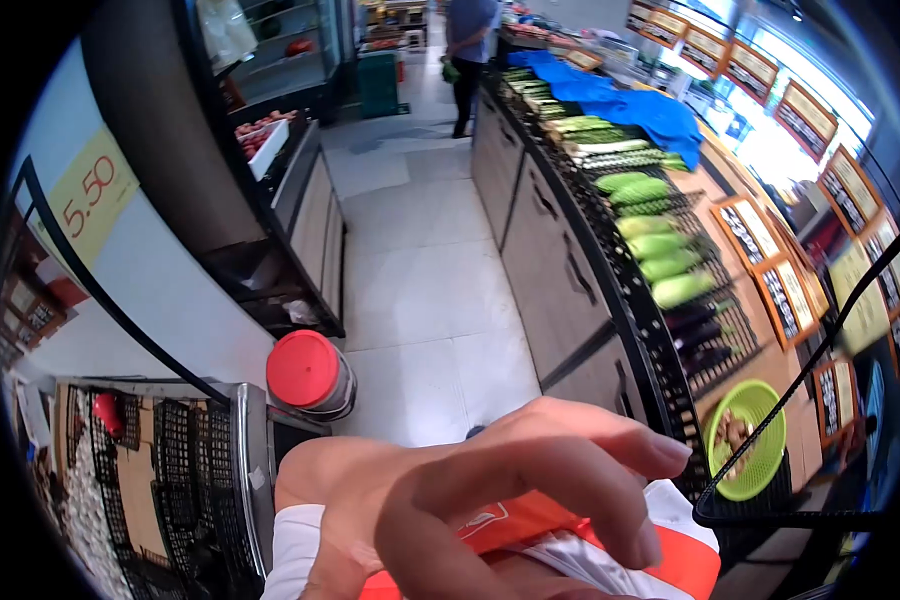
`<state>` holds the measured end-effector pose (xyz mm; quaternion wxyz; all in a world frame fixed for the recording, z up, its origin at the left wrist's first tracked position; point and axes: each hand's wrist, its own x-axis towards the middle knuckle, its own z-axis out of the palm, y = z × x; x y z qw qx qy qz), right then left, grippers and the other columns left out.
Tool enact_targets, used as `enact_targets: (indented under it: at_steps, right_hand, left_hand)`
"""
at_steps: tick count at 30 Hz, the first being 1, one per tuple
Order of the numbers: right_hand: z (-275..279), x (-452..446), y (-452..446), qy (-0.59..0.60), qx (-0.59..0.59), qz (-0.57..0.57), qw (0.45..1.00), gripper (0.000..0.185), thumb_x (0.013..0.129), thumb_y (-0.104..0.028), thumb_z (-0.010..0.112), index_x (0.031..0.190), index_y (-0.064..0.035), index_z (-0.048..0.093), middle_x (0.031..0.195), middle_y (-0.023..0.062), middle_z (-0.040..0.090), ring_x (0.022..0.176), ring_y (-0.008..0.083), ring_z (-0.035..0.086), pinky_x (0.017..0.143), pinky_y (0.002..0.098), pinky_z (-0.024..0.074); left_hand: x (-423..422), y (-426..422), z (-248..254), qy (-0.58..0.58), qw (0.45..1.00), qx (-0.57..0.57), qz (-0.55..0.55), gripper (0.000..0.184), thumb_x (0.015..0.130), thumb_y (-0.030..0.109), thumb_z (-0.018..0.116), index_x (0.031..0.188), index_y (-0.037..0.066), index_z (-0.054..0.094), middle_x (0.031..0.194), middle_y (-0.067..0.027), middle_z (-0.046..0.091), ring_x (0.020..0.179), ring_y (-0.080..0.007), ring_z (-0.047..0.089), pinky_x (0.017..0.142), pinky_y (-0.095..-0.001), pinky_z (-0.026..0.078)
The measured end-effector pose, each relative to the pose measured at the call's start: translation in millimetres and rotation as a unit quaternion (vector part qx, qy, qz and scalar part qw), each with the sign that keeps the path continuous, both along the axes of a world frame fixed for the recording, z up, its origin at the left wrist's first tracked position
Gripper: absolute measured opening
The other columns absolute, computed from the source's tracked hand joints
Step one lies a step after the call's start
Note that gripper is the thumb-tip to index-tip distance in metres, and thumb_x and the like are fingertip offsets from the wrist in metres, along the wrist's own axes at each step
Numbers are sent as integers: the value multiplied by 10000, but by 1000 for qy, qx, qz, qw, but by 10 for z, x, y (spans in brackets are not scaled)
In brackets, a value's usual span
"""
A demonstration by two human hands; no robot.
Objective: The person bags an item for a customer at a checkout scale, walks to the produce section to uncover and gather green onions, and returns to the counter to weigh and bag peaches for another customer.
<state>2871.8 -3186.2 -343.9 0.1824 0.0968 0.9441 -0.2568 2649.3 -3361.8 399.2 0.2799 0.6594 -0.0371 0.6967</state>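
Note:
My left hand [510,470] is very close to the camera at the bottom centre, and its fingers reach toward the right. They are bent but apart, and I see nothing between them. Behind the hand is my orange garment [685,572], worn over a white top [292,545]. More skin shows at the bottom edge, but I cannot make out which part it is. No part that I can tell as my right hand appears. To the right of the fingertips, a green basket [718,455] holds small brown pieces.
A tiled aisle [420,240] leads to a standing person [467,45]. Along the right runs a vegetable counter [560,240] with green gourds [660,250] and eggplants [698,340]. A red-lidded bucket [305,368] and black crates [175,460] stand left. Framed signs [760,235] line the right.

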Motion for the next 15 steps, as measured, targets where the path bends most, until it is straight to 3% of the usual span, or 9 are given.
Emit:
enact_targets:
  at_steps: [7, 9, 10, 11, 13, 15]
  right_hand:
    - [810, -1255, 731, -63, -176, -150, 971, 246, 707, -218, 475, 730, -41, 645, 815, 178, 612, 724, 326, 586, 667, 385, 457]
    - [1472, -1544, 1229, -126, -186, -202, 953, 226, 695, -204, 494, 740, -48, 651, 811, 167, 615, 731, 314, 593, 671, 382, 464]
    - [1290, -1603, 1527, -112, -165, -157, 967, 203, 683, -183, 509, 743, -53, 652, 781, 157, 618, 713, 295, 599, 652, 373, 469]
    - [1118, -1686, 1834, -111, -164, -140, 970, 216, 707, -194, 512, 757, -27, 640, 753, 138, 615, 665, 251, 590, 611, 345, 475]
    - [690, -1836, 2462, -107, -161, -105, 975, 259, 755, -215, 519, 785, 23, 615, 697, 99, 609, 569, 164, 572, 529, 288, 487]
    - [753, -2065, 2991, -89, -183, -213, 956, 253, 764, -194, 502, 807, 32, 608, 687, 104, 605, 557, 169, 567, 518, 289, 484]
  left_hand:
    - [-1108, 1054, -252, 63, 996, -48, 38, 569, 746, 626, 442, 1026, 133, 491, 1090, -125, 448, 1132, -305, 362, 904, -449, 356]
    - [-1526, 1508, -362, 90, 986, -105, 98, 605, 729, 648, 458, 1049, 135, 477, 1117, -122, 437, 1162, -305, 342, 908, -443, 352]
    - [-1747, 1759, -438, 104, 973, -144, 147, 624, 720, 659, 465, 1061, 136, 470, 1131, -120, 432, 1177, -305, 331, 910, -440, 351]
    - [-1976, 2026, -525, 113, 954, -189, 201, 643, 711, 670, 473, 1072, 138, 463, 1144, -118, 427, 1192, -305, 321, 912, -436, 349]
    - [-2498, 2511, -992, 136, 880, -302, 340, 454, 803, 394, 544, 1099, 69, 431, 1126, -110, 431, 1117, -231, 393, 925, -346, 314]
    - [-3092, 2799, -1906, 125, 731, -484, 463, 403, 804, 283, 578, 1080, 32, 424, 1095, -102, 452, 1054, -218, 431, 905, -323, 330]
